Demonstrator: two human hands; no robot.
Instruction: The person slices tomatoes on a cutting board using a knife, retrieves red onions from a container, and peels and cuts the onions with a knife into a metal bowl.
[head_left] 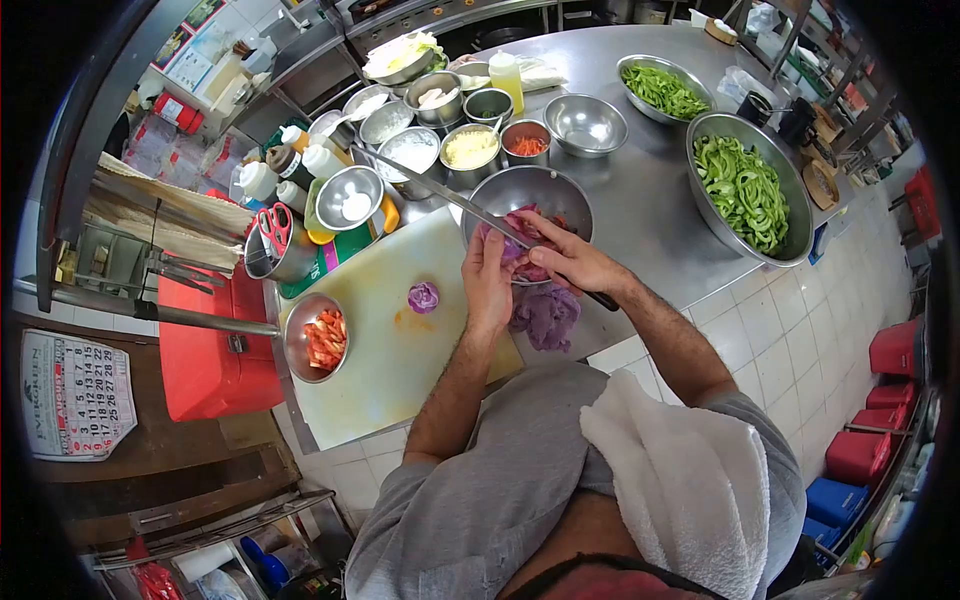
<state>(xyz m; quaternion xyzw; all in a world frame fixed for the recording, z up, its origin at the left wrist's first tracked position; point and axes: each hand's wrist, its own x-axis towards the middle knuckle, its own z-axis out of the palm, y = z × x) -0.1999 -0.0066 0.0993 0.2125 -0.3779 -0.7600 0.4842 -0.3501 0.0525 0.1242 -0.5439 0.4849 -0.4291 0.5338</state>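
Note:
My right hand (580, 262) is closed around the dark handle of a long knife (430, 187), its blade pointing to the upper left. My left hand (485, 285) holds purple cabbage (494, 248) against the right hand's fingers, near the blade. Both hands are over the near rim of a steel bowl (482, 203) with purple and reddish pieces in it. Loose purple cabbage leaves (547, 318) lie just below my right hand. A small cut cabbage piece (423, 297) rests on the pale cutting board (375, 345), left of my left hand.
A bowl of red pieces (325, 340) stands at the board's left edge. Behind are several ingredient containers, including grated yellow food (472, 148), and sauce bottles (257, 180). Two bowls of sliced green vegetables (742, 190) stand right. Red-handled scissors (275, 228) sit in a steel pot.

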